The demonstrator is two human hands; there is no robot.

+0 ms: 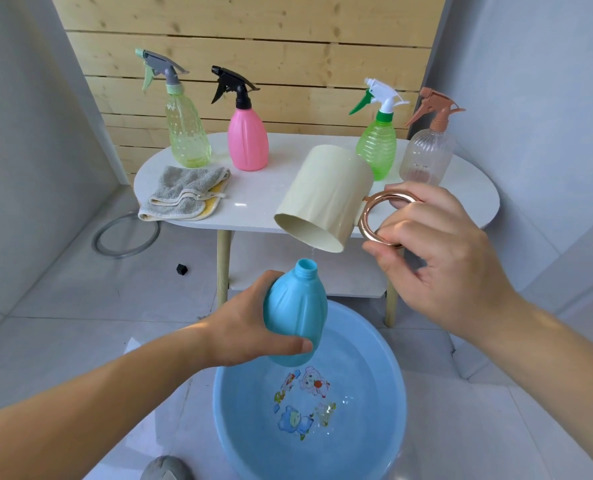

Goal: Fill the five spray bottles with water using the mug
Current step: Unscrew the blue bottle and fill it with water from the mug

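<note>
Wood-slat wall (253, 46) behind a white oval tabletop (260, 199). Blue spray bottle (295, 306), uncapped, sits over the blue basin (392, 393) at 6 o'clock. Its long axis is near upright, neck toward 12–1 o'clock. Left hand (246, 327): grip wrapped round the bottle body. Right hand (437, 258): grip pinches the copper ring handle (385, 220) of the cream mug (322, 199). Mug tipped, mouth toward 7 o'clock, just above the neck. Basin decal (305, 400): cartoon figures, lettering unreadable.

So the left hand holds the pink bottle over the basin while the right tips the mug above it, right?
Not pink: the head view shows the left hand holding the blue bottle over the basin while the right hand tips the mug above it.
</note>
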